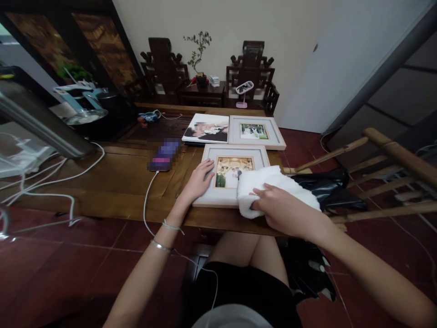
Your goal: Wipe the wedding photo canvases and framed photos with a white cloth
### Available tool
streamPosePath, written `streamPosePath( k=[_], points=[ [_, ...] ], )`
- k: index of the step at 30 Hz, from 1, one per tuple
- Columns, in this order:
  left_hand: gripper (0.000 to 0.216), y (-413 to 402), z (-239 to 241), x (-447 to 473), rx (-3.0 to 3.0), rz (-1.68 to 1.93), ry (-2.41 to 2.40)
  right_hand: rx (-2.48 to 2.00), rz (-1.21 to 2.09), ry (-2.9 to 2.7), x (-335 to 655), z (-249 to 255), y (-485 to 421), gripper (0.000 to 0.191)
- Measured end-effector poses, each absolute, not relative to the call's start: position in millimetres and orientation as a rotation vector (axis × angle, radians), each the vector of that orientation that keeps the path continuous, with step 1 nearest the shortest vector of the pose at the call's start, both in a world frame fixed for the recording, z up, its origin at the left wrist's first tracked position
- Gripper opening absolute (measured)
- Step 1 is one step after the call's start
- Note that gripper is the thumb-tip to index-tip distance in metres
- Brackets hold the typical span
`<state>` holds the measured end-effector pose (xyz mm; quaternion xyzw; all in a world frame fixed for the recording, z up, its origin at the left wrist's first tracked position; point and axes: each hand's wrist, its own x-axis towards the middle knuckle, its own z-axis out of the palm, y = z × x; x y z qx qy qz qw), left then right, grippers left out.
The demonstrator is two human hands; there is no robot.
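Note:
A pale picture frame (229,200) with a photo in its middle lies flat at the front edge of the wooden table. Fingers outstretched, my left hand (201,178) rests on its left border. My right hand (273,202) grips a fluffy white towel (269,180), which covers the frame's lower right corner and hangs out past the right side. Part of the photo is hidden under the towel. Right behind lie a second pale frame (275,132) with a photo and, beside it, a photo album (208,130) with a picture on its cover.
A phone (164,155) with a white charging cable (146,200) lies left of the frame. A pink-stemmed mirror (242,98) stands at the table's far edge. More cables and a large dark metal cylinder (44,120) are at the left. A wooden chair (403,159) stands at the right.

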<state>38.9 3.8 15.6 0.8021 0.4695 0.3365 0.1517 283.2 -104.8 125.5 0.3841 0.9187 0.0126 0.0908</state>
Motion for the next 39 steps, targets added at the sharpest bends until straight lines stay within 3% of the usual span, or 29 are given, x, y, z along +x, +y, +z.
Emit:
streamPosePath(
  k=[8, 17, 24, 31, 39],
  points=[
    [0.038, 3, 16, 38, 2.32, 0.964, 1.343, 1.405, 0.302, 2.658, 292, 86, -44, 0.038],
    [0.04, 3, 17, 38, 2.309, 0.956, 1.334, 1.637, 0.827, 2.655, 309, 100, 20, 0.033],
    [0.038, 3, 16, 39, 2.31, 0.955, 1.345, 1.504, 0.572, 2.661, 302, 72, -15, 0.035],
    [0.04, 3, 16, 40, 2.329, 0.954, 1.355, 1.288, 0.138, 2.658, 282, 103, -85, 0.033],
    [0.04, 4, 15, 39, 2.35, 0.954, 1.348, 1.315, 0.115, 2.72, 278, 97, -75, 0.037]
  ],
)
